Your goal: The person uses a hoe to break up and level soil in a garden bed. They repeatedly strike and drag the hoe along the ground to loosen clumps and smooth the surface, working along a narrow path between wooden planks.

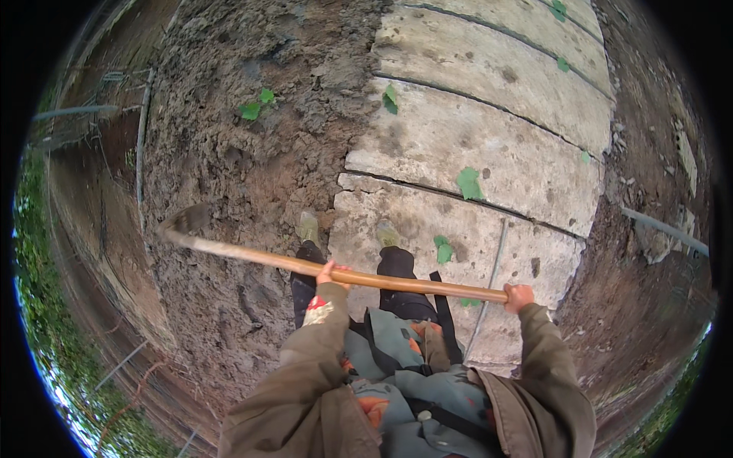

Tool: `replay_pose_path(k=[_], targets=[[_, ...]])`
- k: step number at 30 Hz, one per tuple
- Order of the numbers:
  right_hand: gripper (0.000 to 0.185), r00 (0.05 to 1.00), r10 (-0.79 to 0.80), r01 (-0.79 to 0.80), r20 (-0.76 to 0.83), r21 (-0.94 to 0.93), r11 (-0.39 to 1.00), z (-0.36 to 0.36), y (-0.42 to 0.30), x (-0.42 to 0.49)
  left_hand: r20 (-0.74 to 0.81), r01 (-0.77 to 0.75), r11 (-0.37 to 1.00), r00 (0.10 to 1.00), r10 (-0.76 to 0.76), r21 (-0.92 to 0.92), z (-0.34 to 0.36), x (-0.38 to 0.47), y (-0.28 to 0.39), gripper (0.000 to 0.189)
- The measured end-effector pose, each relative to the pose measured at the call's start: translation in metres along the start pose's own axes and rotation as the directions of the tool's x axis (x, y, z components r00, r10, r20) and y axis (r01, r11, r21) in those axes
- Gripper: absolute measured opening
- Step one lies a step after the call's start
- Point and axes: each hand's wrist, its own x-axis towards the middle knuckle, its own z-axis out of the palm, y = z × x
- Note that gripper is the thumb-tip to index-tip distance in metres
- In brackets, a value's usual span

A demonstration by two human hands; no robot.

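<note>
A hoe with a long wooden handle (395, 281) lies across the view in front of my body. My left hand (334, 275) grips the handle near its middle, and my right hand (519, 297) is closed around its right end. The muddy metal hoe head (189, 220) is at the far left, blurred, over the churned soil (246, 166); whether it touches the ground cannot be told. My left shoe (308, 226) is at the soil's edge, and my right shoe (388, 233) stands on a concrete slab (412, 212).
Concrete slabs (487, 120) with narrow gaps run ahead on the right, with scattered green leaves (469, 183). A thin metal rod (495, 269) lies on the nearest slab. Another rod (664, 229) juts in at right. Pipes and wires edge the soil at left.
</note>
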Motion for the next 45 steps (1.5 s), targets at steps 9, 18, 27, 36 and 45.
replay_pose_path(k=[9,18,27,36,45], targets=[[0.013,0.983,-0.094,0.103,-0.160,0.050,0.993,-0.006,-0.031,0.046,0.164,-0.133,0.991,0.977,0.135,-0.022,-0.002,-0.048,0.055,0.019],[0.014,0.970,-0.217,0.213,-0.105,-0.048,0.976,-0.039,-0.023,0.036,0.110,-0.089,0.985,0.988,0.106,-0.149,-0.037,-0.091,0.044,0.020],[0.014,0.936,-0.346,0.346,-0.060,-0.022,0.938,-0.034,-0.075,0.038,0.125,-0.251,0.948,0.953,0.278,-0.197,-0.118,-0.130,0.068,0.018],[0.021,0.826,-0.563,0.556,0.014,0.136,0.820,-0.004,-0.265,0.045,0.166,-0.526,0.831,0.817,0.553,-0.181,-0.220,-0.133,0.253,0.027],[0.025,0.979,-0.171,0.175,0.114,-0.031,0.984,0.040,-0.290,-0.143,0.245,-0.267,0.931,0.947,0.206,0.251,-0.286,0.100,0.108,0.029]])
